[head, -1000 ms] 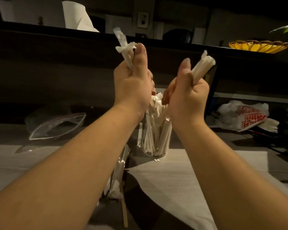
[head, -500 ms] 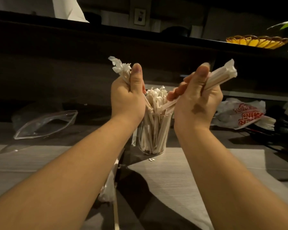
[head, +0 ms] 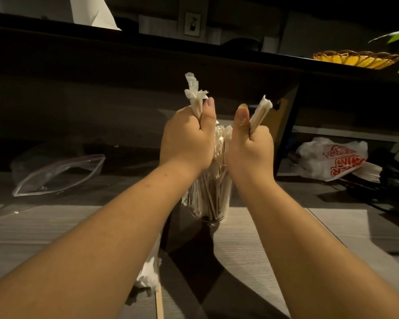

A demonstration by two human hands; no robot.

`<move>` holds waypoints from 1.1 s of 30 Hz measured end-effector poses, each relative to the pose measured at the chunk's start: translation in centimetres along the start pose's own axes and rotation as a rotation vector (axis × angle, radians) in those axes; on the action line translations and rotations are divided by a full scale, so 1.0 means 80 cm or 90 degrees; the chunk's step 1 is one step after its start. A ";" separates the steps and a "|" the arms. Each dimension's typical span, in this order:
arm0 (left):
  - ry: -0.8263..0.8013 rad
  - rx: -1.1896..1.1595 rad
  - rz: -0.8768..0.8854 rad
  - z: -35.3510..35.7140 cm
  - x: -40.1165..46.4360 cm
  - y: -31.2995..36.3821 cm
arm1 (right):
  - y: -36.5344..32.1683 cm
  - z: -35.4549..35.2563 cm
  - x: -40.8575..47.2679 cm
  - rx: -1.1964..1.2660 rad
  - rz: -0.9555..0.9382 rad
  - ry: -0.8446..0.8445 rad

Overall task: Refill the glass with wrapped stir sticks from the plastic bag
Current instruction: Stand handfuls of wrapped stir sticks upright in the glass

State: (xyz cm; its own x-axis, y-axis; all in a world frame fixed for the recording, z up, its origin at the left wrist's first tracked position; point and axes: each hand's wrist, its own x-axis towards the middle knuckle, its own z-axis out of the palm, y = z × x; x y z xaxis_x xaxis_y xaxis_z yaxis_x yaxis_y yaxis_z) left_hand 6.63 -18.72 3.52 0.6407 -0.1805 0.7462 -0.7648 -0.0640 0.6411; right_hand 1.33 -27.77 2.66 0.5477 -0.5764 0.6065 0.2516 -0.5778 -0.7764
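A clear glass (head: pixel 209 203) packed with paper-wrapped stir sticks stands upright on the table, partly hidden behind my wrists. My left hand (head: pixel 187 139) is fisted around a small bunch of wrapped sticks (head: pixel 195 95) whose crumpled paper ends poke up above my thumb. My right hand (head: pixel 250 148) grips another bunch of wrapped sticks (head: pixel 260 112) tilted up to the right. Both fists hover just above the glass rim, close together. The clear plastic bag (head: pixel 58 173) lies open on the table at the left.
Loose wrapped sticks (head: pixel 150 270) and a bare wooden stick (head: pixel 159 302) lie on the table under my left forearm. A white printed shopping bag (head: pixel 332 160) sits at the right. A yellow basket (head: pixel 357 58) rests on the dark raised counter behind.
Both fists have come closer together over the glass. My right hand's bunch has swung from leaning far right to more upright.
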 end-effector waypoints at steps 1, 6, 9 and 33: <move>-0.013 0.025 -0.001 0.002 0.000 -0.003 | 0.004 0.002 -0.001 -0.004 0.016 -0.024; -0.096 0.076 -0.137 0.008 -0.006 -0.015 | 0.021 0.000 -0.006 0.080 0.025 -0.074; -0.073 0.024 -0.127 0.003 -0.003 -0.014 | 0.021 -0.005 -0.004 0.117 -0.041 -0.033; -0.179 0.109 0.089 -0.004 -0.026 -0.044 | 0.039 -0.002 -0.022 -0.098 -0.179 -0.038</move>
State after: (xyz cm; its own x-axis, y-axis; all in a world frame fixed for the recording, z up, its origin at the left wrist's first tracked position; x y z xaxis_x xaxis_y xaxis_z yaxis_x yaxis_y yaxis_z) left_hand 8.03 -17.85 -0.25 0.5036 -0.4605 0.7310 -0.8593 -0.1791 0.4792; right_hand 1.03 -28.67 -0.79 0.5208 -0.3488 0.7792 0.2793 -0.7928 -0.5417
